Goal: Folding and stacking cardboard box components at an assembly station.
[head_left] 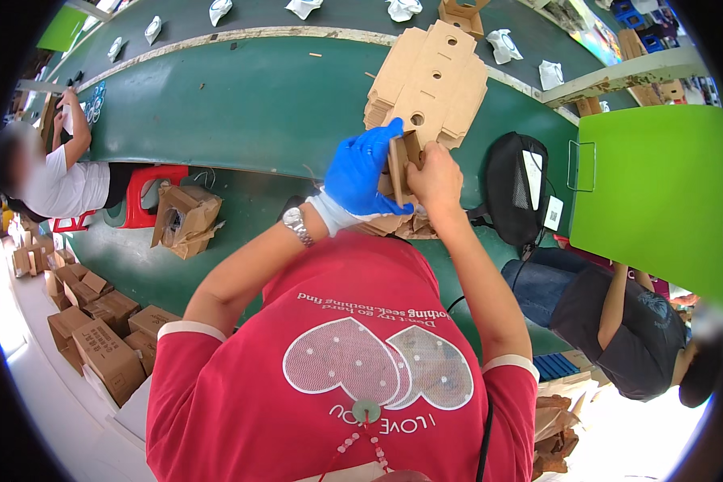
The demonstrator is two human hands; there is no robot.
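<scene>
In the head view, the small cardboard box (398, 170) is at the upper middle of the frame, between both hands. The blue-gloved left hand (357, 170) has its fingers wrapped around the box's left side; the bare right hand (437, 178) has its fingers curled at the opening, though whether they pinch a wall I cannot tell. Squeezing too hard with the glove might buckle the thin walls, and pushing unevenly at the opening might crease or tear an edge. A forward bump could make the stack of flat cardboard blanks (435, 95) slide, since it lies just beyond the hands on the green table (241, 108) and blocks the way ahead. Right of centre, a black mesh bag (510, 193) limits room sideways.
</scene>
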